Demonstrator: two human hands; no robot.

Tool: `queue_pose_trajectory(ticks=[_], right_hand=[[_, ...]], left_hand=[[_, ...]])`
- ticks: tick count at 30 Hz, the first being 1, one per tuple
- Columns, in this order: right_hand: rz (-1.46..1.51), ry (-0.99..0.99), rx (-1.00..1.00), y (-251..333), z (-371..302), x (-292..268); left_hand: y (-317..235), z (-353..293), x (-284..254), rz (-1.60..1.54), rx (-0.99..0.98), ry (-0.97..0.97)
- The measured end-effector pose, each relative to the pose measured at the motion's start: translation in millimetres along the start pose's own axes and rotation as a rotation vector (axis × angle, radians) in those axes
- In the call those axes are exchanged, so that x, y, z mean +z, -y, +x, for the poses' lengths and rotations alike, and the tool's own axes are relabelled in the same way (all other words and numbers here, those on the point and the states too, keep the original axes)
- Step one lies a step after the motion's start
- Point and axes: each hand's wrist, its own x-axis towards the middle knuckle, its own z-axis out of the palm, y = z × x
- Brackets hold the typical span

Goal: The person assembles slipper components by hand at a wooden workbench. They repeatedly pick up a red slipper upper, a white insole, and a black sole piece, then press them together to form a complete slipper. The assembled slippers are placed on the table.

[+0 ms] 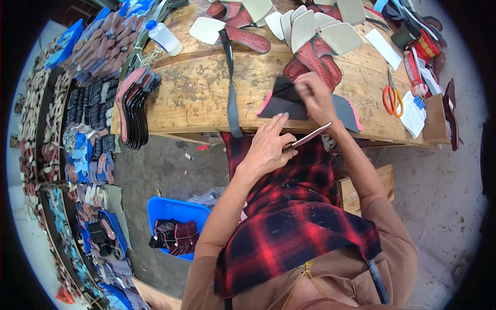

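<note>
My left hand is at the table's front edge, with a thin flat brown piece, seen nearly edge-on, between its fingers. Its extended fingertips reach the edge of a black sheet piece with a pink border. Over this piece, my right hand is closed with curled fingers; whatever they grip is hidden. Another dark piece with a pink edge lies to the right, under my right wrist. Just beyond my right hand, red-brown sole-shaped pieces carry cream pads.
Orange-handled scissors and papers lie at right. A dark strap hangs over the front edge. Stacked insoles and a blue-capped bottle stand left. Below is a blue bin; shelves of shoe parts line the left.
</note>
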Motion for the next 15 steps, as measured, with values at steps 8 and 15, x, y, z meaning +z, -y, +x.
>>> queue_pose_trajectory(ticks=[8,15], right_hand=[[-0.021,-0.522,-0.054,73.7,5.7,-56.5],[-0.134,-0.159,-0.102,113.5,-49.7,-34.2]], left_hand=[[-9.3,1.5,-15.8,-0.437,-0.342,-0.086],[-25.6,-32.6,-28.9,-1.513,-0.386,-0.157]])
